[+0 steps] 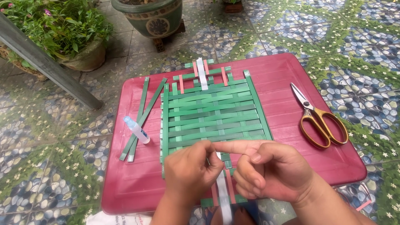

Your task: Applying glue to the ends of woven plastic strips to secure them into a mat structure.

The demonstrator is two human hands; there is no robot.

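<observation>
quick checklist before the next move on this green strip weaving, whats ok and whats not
1. Left hand pinching at the near edge of the woven green mat: ok.
2. Right hand, index finger laid along the mat's near edge: ok.
3. White strip runs from under the hands toward the person; whether it is threaded through the rows is hidden by the hands: cannot tell.
4. Mat lies flat on the red tray, rows close together: ok.
5. Scissors closed on the tray to the right, apart from the mat: ok.
6. Glue bottle lying on its side beside the spare green strips; cap state: cannot tell.
</observation>
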